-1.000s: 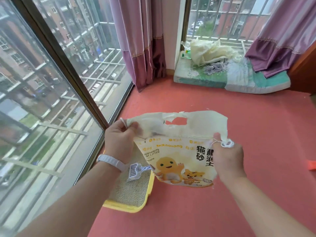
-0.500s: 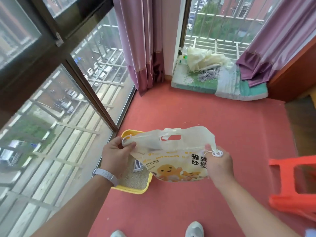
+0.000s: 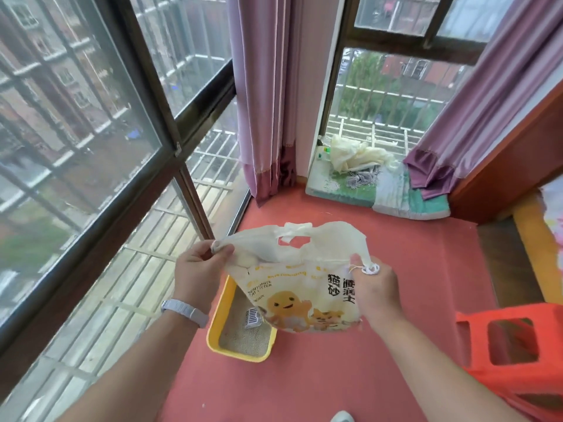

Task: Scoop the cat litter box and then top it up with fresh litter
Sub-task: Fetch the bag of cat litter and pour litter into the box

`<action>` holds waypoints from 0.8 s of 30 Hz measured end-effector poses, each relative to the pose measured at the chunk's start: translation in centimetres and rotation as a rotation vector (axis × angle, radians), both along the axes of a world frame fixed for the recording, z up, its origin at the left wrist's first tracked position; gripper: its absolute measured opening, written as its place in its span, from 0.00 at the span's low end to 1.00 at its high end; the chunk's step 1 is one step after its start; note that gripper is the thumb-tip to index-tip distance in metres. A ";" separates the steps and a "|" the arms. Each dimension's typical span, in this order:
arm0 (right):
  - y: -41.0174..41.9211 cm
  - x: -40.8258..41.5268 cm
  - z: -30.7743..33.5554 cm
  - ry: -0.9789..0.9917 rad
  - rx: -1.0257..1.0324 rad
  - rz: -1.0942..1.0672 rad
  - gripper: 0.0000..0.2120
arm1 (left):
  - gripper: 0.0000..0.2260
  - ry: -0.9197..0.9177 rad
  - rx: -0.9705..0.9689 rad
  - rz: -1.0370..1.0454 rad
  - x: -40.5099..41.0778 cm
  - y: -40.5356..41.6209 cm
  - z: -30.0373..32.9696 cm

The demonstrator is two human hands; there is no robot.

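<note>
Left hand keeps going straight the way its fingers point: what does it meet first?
The left hand points right, into the litter bag corner it already pinches; beyond that, probably the right hand, though depth is unclear.

Both hands' fingers (image 3: 224,254) pinched, raised.

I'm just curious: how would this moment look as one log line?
left hand: grips litter bag top corner | right hand: grips other side | bag: above yellow litter box | scoop: in box
</note>
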State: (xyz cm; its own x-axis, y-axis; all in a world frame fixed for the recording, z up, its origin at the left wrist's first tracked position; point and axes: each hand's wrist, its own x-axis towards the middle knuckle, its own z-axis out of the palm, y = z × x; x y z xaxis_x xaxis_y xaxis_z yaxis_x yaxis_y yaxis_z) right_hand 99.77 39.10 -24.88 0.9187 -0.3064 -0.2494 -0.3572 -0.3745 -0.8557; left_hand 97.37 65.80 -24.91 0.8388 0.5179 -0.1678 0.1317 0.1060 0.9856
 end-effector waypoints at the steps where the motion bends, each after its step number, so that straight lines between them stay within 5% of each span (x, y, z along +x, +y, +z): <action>1: 0.8 -0.3 1.4 -0.034 0.005 0.003 0.15 | 0.07 -0.041 -0.052 0.026 -0.4 0.6 1.0; 4: 4.0 -1.4 5.8 -0.127 0.004 0.035 0.17 | 0.03 -0.083 -0.238 -0.015 -2.1 2.1 3.3; 7: 7.2 -2.5 9.6 -0.178 0.033 0.048 0.15 | 0.03 -0.021 -0.086 -0.149 -3.9 2.9 3.8; 16: 9.8 -4.9 15.1 -0.301 -0.046 -0.010 0.16 | 0.13 0.030 -0.026 -0.252 -4.9 5.3 6.3; 24: 7.0 -5.2 16.1 -0.312 0.026 -0.015 0.18 | 0.08 -0.009 -0.011 -0.089 -6.9 2.9 11.3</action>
